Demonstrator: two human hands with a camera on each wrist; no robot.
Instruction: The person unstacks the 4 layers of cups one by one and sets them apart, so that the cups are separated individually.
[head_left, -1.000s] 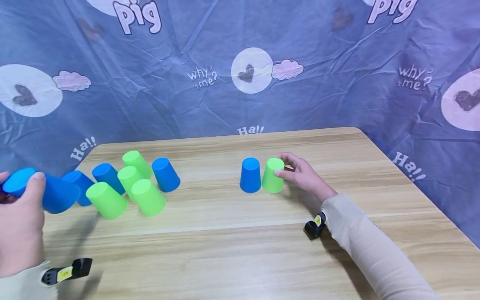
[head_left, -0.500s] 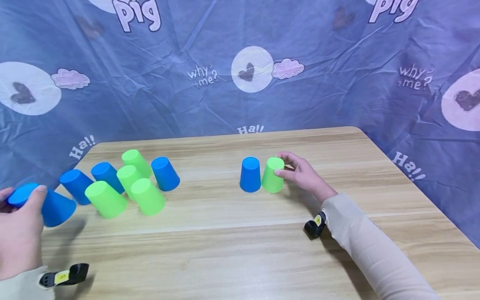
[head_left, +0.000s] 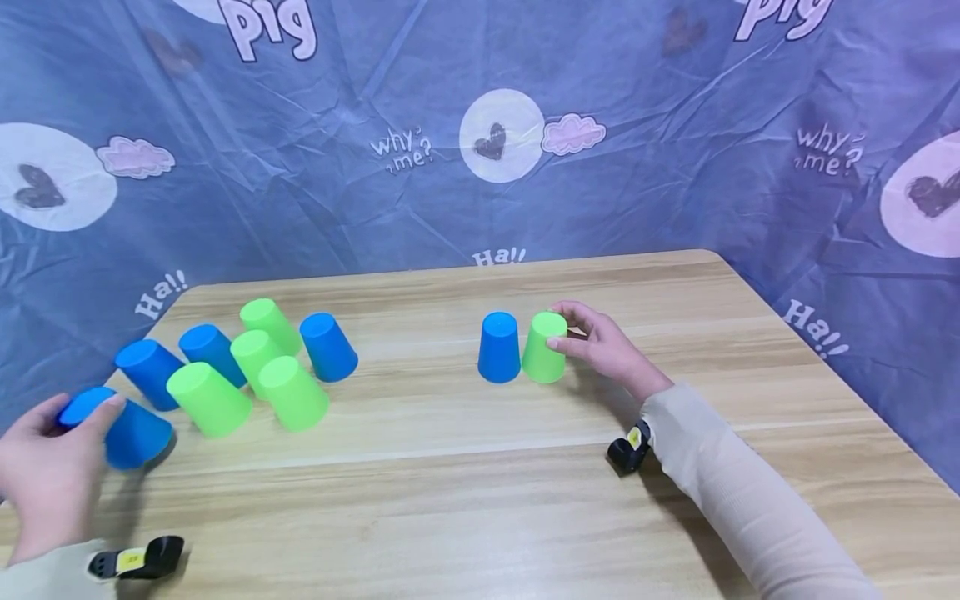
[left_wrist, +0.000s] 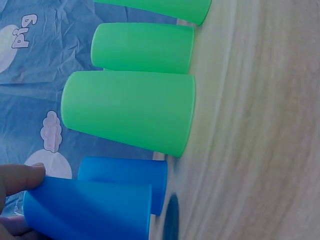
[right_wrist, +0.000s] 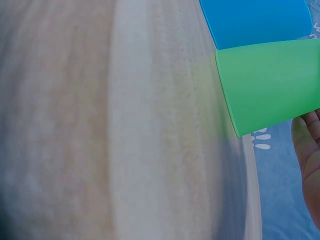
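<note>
At the left, my left hand (head_left: 63,467) grips a blue cup (head_left: 135,433) near its base, mouth down. In the left wrist view that blue cup (left_wrist: 90,207) has its rim a little off the table, with a shadow (left_wrist: 171,220) beside it. On the right, my right hand (head_left: 603,346) holds a green cup (head_left: 545,350) between thumb and fingers; the cup stands mouth down on the table. Close to its left stands another upside-down blue cup (head_left: 499,350). The right wrist view shows the held green cup (right_wrist: 270,82) with fingers at its side.
Several upturned cups stand grouped at the left, among them a green cup (head_left: 210,400) nearest the held blue one and a blue cup (head_left: 328,348) at the group's right. The wooden table (head_left: 450,500) ends at a blue printed cloth (head_left: 337,192) behind.
My left hand has lowered the blue cup toward the table and moved it slightly right, in front of the left group. The right hand stays on the green cup.
</note>
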